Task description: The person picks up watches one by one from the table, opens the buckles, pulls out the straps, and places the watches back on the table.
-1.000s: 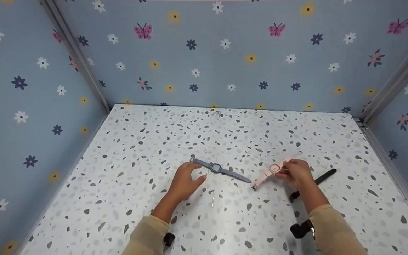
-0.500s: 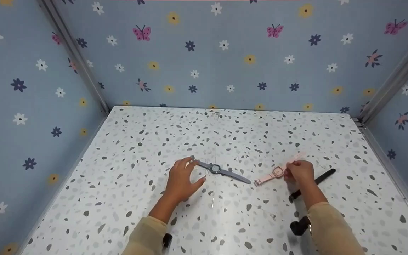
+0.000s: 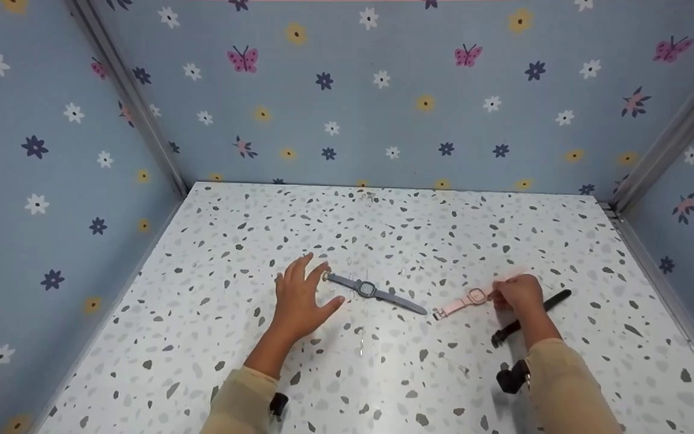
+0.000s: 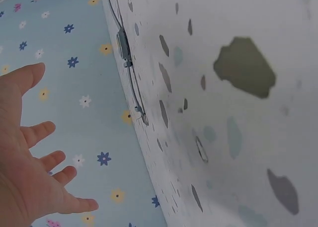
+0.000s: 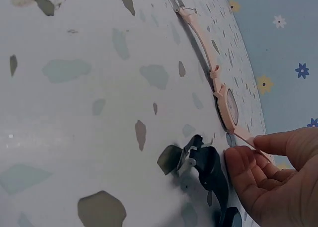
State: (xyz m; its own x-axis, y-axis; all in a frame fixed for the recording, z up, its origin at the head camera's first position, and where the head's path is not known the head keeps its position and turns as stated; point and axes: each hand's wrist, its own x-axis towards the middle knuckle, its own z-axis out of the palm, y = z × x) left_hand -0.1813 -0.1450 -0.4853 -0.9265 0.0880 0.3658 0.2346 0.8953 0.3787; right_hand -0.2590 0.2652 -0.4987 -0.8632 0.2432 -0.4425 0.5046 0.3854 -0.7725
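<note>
Between thumb and fingers my right hand (image 3: pixel 522 295) pinches the strap of a pink wristwatch (image 3: pixel 478 296); in the right wrist view its buckle end (image 5: pixel 175 1) stretches away along the tabletop. A grey-blue wristwatch (image 3: pixel 367 289) lies flat with its strap laid out, left of the pink one. My left hand (image 3: pixel 297 298), fingers spread, is just left of the grey-blue watch's buckle end and holds nothing. Under my right wrist lies a black wristwatch (image 3: pixel 506 333), partly covered in the head view; its dark strap (image 5: pixel 213 175) shows beside the fingers in the right wrist view.
The white speckled tabletop (image 3: pixel 232 337) is enclosed by blue flowered panels (image 3: pixel 371 102) at the back and both sides. Grey metal posts (image 3: pixel 136 102) stand in the corners. A dark wrist-worn device (image 3: pixel 512 378) sits under the right sleeve.
My right hand has lowered the pink watch and shifted it slightly right, so it lies flatter. The left hand has moved off the grey-blue watch's buckle end, to the left, its fingers spreading.
</note>
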